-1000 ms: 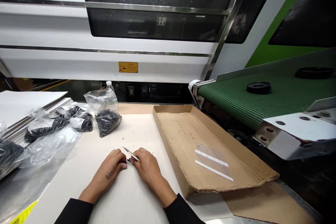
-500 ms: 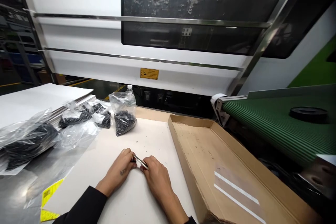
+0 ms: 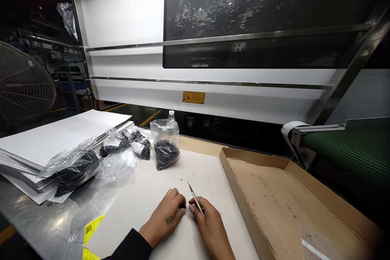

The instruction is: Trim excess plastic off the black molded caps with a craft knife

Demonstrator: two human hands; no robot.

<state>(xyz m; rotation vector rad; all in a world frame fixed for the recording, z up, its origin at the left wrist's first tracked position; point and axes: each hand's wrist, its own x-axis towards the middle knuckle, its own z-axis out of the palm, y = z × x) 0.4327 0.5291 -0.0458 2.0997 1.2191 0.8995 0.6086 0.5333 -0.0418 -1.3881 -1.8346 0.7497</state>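
Head view: right hand [image 3: 210, 227] grips a thin blade [image 3: 195, 201]; left hand [image 3: 166, 219], fingers curled, pinches a small black part [image 3: 182, 206] between them on the white sheet [image 3: 143, 195].

Even overhead light, dim dark corners, glints on the machine window [image 3: 262, 12], wide-angle bending at edges.

Looks like a factory floor: big machine [image 3: 213, 48] with a warning label [image 3: 193, 97], green conveyor [image 3: 350, 154], bagged black parts [image 3: 165, 152], industrial fan [image 3: 21, 85].

On the white sheet [image 3: 146, 195], the right hand [image 3: 210, 227] holds tweezers [image 3: 195, 201] beside the left hand [image 3: 166, 219], near a cardboard tray [image 3: 274, 195].
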